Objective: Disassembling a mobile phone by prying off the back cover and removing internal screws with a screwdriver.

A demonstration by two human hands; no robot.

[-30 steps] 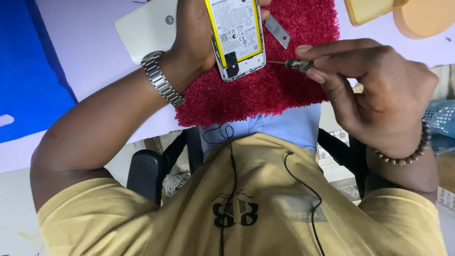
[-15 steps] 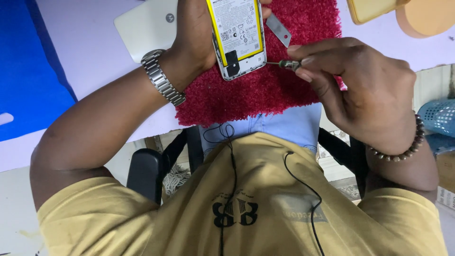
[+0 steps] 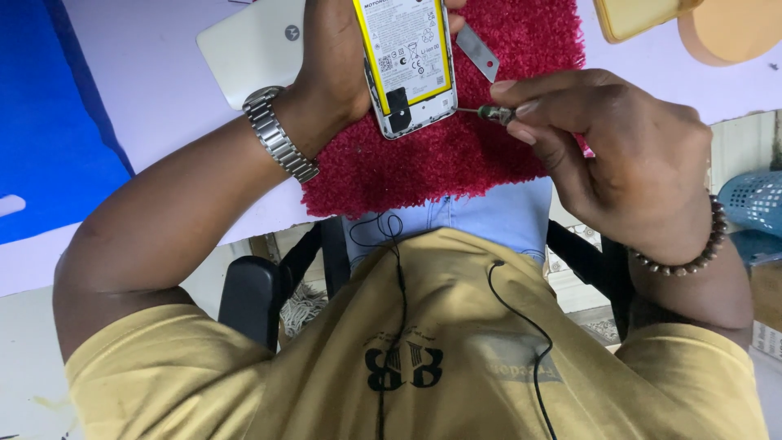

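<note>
While the left hand (image 3: 338, 65) wraps around an opened phone (image 3: 406, 65), back cover off and battery facing up, it seems to steady the body over the red mat (image 3: 456, 155) so the tool can reach its lower edge. At three o'clock from the phone, the right hand (image 3: 619, 155) pinches a thin screwdriver (image 3: 489, 112), fingers curled tight, tip meeting the phone's corner. At two o'clock lies a metal blade (image 3: 477, 51); at nine o'clock a white cover (image 3: 252, 49) rests on the table (image 3: 147, 90).
</note>
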